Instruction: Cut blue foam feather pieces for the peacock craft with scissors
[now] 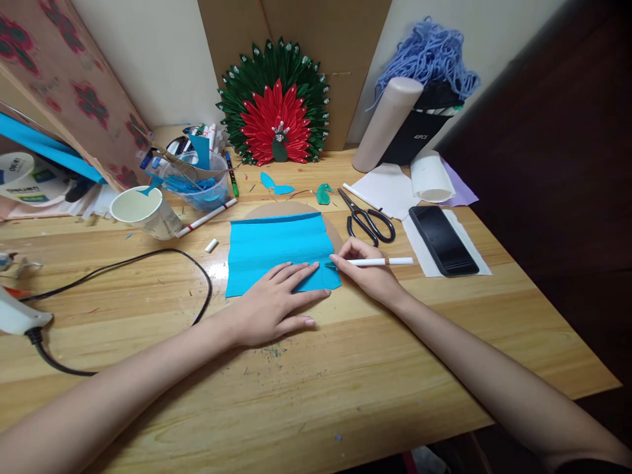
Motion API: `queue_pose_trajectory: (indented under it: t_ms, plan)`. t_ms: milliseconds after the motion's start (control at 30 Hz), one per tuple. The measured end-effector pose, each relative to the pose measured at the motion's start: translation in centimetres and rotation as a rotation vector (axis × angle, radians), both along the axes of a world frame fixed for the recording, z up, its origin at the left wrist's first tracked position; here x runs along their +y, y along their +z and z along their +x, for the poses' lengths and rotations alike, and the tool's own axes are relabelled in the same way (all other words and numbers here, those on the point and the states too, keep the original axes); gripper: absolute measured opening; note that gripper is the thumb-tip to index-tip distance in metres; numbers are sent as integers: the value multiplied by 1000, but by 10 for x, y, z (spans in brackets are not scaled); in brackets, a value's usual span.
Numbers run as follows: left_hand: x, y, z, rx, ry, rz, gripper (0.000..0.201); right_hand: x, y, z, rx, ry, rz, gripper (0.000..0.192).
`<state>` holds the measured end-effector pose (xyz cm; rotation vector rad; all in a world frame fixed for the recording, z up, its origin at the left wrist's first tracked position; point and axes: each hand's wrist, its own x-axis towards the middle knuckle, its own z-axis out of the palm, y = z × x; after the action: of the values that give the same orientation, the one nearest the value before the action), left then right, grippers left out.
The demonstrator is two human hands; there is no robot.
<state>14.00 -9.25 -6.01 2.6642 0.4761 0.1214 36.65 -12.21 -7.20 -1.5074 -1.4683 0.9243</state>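
Observation:
A sheet of bright blue crepe-like paper (271, 247) lies on the table over a round brown piece of cardboard (332, 232). My left hand (279, 299) rests flat with fingers spread, pressing the paper's lower right part and partly covering it. In my right hand (368, 266) is a slim white marker (397, 261) with a brown band, pinched near its left end. That end points at the paper's right side. A small dark teal piece (330, 264) shows by the fingertips on the paper; its full shape is hidden. A faint curved line runs below it.
Black-handled scissors (368, 220) and a phone (444, 240) lie to the right. Blue leaf cutouts (276, 185) and a green bird-shaped cutout (324, 193) lie behind. A paper cup (145, 212), a plastic tub (197, 184) and a glue gun (22, 313) with cord are left. A peacock craft (279, 105) stands at back.

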Motion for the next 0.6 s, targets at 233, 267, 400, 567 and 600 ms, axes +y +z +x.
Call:
queue_pose_trajectory:
  t_ms: [233, 267, 400, 567, 600]
  plan:
    - [0, 0, 0, -3, 0, -4, 53, -2, -2, 1, -97, 52, 12, 27]
    - [0, 0, 0, -1, 0, -3, 53, -2, -2, 1, -100, 80, 7, 27]
    - [0, 0, 0, -4, 0, -10, 53, -3, -2, 0, -99, 72, 14, 27]
    - [0, -1, 0, -2, 3, -8, 53, -3, -2, 0, -128, 82, 25, 27]
    - [0, -1, 0, -6, 1, -6, 53, -3, -2, 0, -130, 105, 22, 27]
